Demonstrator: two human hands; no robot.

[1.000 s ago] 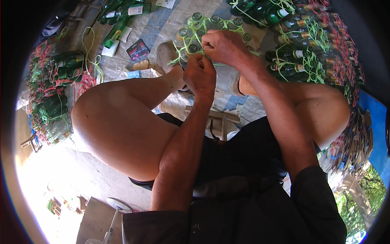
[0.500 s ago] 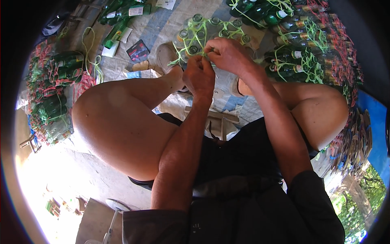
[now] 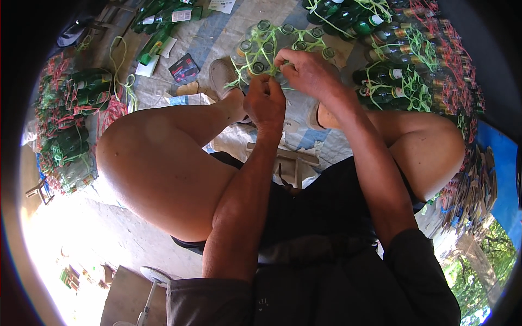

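Between my feet stands a cluster of glass bottles [image 3: 237, 56], upright with open mouths. Yellow-green twine [image 3: 265, 44] runs around and between their necks. At the near edge of the cluster my left hand [image 3: 265, 104] has thumb and fingers pinched on the twine, its knuckles turned up. Just right of it and slightly farther out, my right hand [image 3: 305, 69] is closed on the twine too, fingers curled beside the bottle necks. The fingertips of both hands nearly meet, and the bit of twine between them is mostly hidden.
Tied green bottles [image 3: 380, 81] lie stacked at the right, with pink-tied stacks beyond. More bundled bottles [image 3: 70, 133] lie at the left. Loose green bottles [image 3: 157, 41] rest at the far left near a dark card package [image 3: 184, 68]. A small wooden frame [image 3: 291, 158] lies between my legs.
My right hand has shifted slightly right and toward me, and my left hand has dropped back a little. Both stay closed at the twine; the bottles have hardly moved.
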